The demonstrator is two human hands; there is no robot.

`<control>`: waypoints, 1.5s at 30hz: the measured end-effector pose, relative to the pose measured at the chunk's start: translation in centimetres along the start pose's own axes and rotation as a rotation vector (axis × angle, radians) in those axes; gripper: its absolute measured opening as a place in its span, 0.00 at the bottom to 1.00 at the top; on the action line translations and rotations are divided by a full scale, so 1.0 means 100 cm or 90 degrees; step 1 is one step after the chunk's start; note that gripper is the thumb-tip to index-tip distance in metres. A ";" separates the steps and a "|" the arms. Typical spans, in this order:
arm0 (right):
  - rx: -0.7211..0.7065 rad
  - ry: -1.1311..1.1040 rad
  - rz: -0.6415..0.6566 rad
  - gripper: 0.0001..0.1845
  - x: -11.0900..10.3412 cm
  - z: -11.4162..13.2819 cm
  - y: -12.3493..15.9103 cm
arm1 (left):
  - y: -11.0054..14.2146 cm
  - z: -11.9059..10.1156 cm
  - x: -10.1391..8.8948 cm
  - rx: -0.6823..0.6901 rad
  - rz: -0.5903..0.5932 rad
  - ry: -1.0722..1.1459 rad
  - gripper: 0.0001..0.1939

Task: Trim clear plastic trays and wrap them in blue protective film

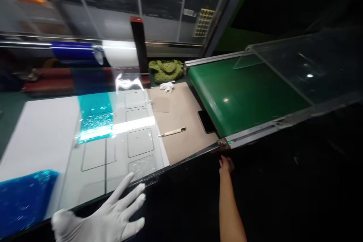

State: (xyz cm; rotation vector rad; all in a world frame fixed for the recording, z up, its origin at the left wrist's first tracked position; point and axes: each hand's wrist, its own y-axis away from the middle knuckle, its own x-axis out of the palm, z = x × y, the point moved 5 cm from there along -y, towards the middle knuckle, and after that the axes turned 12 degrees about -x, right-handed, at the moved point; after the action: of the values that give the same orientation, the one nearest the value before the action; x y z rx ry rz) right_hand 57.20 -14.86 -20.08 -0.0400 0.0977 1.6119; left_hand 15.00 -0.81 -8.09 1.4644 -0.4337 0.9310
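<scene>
My left hand (pixel 104 211), in a white glove, is spread open at the bottom of the view, its fingertips over the near edge of a transparent plastic sheet (pixel 119 147) marked with rectangular outlines. A strip of shiny teal film (pixel 95 119) runs from a blue film roll (pixel 72 51) onto the sheet. A crumpled blue film piece (pixel 25 200) lies left of my left hand. My bare right hand (pixel 226 165) rests at the dark front edge, fingers curled, holding nothing visible, just below the corner of a green conveyor belt (pixel 241 94).
A beige board (pixel 176 121) holds a utility knife (pixel 171 132). A black phone (pixel 206 121) lies against the conveyor. A white roll (pixel 119 53) stands beside the blue one. Behind lie a green cloth bundle (pixel 166 71) and a white glove (pixel 167 86). A transparent cover (pixel 303 68) spans the conveyor.
</scene>
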 end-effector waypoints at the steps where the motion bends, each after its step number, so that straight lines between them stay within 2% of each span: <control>1: -0.011 0.017 -0.015 0.21 -0.002 0.008 0.019 | 0.004 0.003 0.009 -0.017 0.071 0.010 0.65; 3: -0.056 0.050 -0.016 0.26 -0.003 0.034 0.063 | 0.011 0.007 0.023 -0.028 0.209 0.007 0.66; 4: -0.097 0.057 0.016 0.26 0.000 0.053 0.087 | 0.015 0.009 0.026 -0.019 0.256 -0.002 0.64; 5: -0.188 0.091 0.108 0.26 0.009 0.079 0.113 | 0.018 0.011 0.027 -0.012 0.287 -0.015 0.63; 7: -0.338 0.159 0.394 0.28 0.037 0.128 0.172 | 0.022 0.015 0.025 -0.003 0.321 -0.036 0.62; 8: -0.403 0.201 0.554 0.30 0.051 0.150 0.204 | 0.025 0.017 0.023 0.002 0.331 -0.041 0.62; 10: -0.552 0.250 0.777 0.41 0.071 0.188 0.258 | 0.030 0.020 0.019 0.009 0.337 -0.046 0.62; 11: -0.627 0.263 0.865 0.47 0.079 0.202 0.281 | 0.033 0.021 0.017 0.016 0.337 -0.046 0.62; 13: -0.754 0.264 0.990 0.56 0.093 0.220 0.315 | 0.039 0.022 0.015 0.035 0.345 -0.044 0.61; 16: -0.850 0.250 1.101 0.63 0.108 0.228 0.347 | 0.047 0.020 0.013 0.073 0.384 -0.042 0.58; 20: -0.874 0.262 1.165 0.63 0.120 0.224 0.369 | 0.054 0.014 0.010 0.129 0.405 -0.055 0.53; 25: -0.935 0.283 1.161 0.63 0.131 0.215 0.372 | 0.055 0.005 0.008 0.148 0.391 -0.044 0.52; 28: -0.979 0.335 1.072 0.59 0.158 0.200 0.350 | 0.049 -0.004 -0.006 0.137 0.370 0.012 0.50; 31: -1.005 0.427 0.950 0.54 0.199 0.175 0.314 | 0.044 -0.014 -0.030 0.124 0.351 0.085 0.47; 33: -1.031 0.488 0.922 0.52 0.225 0.153 0.294 | 0.043 -0.018 -0.045 0.119 0.337 0.112 0.43; 37: -1.080 0.565 0.955 0.49 0.255 0.113 0.275 | 0.042 -0.023 -0.063 0.132 0.319 0.130 0.39; 41: -1.085 0.594 1.001 0.49 0.263 0.091 0.273 | 0.035 -0.025 -0.066 0.158 0.309 0.156 0.43; 45: -1.079 0.592 1.034 0.49 0.265 0.084 0.272 | 0.029 -0.027 -0.064 0.172 0.288 0.175 0.41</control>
State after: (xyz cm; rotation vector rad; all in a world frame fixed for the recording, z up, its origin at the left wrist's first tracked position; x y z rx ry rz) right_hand 29.20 11.18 -12.97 -2.5574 -0.7376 2.5199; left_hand 8.25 -0.39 -11.31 1.4761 -0.4564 1.5813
